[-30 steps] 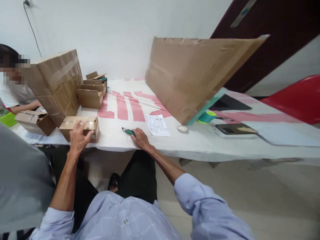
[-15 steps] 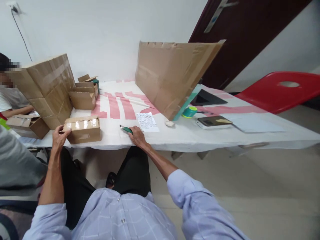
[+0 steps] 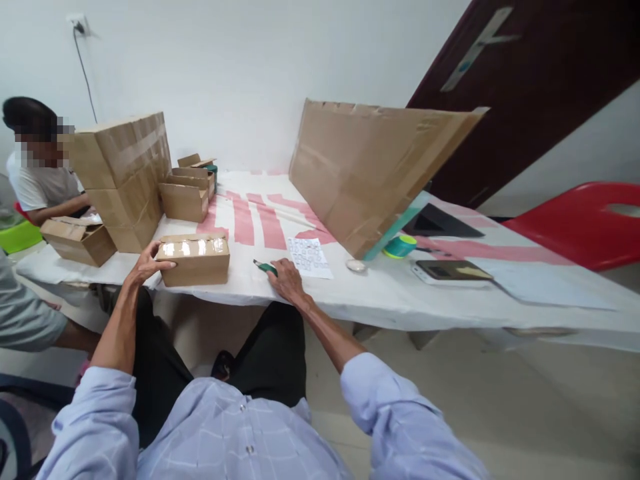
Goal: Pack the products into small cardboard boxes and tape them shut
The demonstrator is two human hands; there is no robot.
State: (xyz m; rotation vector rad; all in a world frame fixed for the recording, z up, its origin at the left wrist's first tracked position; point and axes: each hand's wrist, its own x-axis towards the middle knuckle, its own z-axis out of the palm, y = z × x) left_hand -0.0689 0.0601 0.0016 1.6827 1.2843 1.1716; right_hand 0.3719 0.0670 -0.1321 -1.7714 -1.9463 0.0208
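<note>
A small closed cardboard box (image 3: 200, 270) with shiny clear tape along its top lies at the front edge of the table. My left hand (image 3: 146, 265) grips its left end, the thumb on the near side and the other fingers partly hidden behind. To the right of the box, my right hand (image 3: 287, 277) rests low over the table, fingers closed round a green utility knife (image 3: 266, 267). The knife's tip points left, towards the box, with a gap between them. Just beyond my right hand lies a paper sheet (image 3: 315, 260) with small drawn or printed marks.
Stacked large boxes (image 3: 133, 167) stand at left, with open small boxes (image 3: 183, 201) beside them. A co-worker (image 3: 43, 187) sits beyond. A big cardboard panel (image 3: 365, 167) leans at right, near a tape roll (image 3: 400, 246), a phone (image 3: 447, 269) and a red chair (image 3: 575, 220).
My view has turned slightly left, so the scene sits further right and more of the co-worker shows. Both hands keep their hold on the box and the utility knife.
</note>
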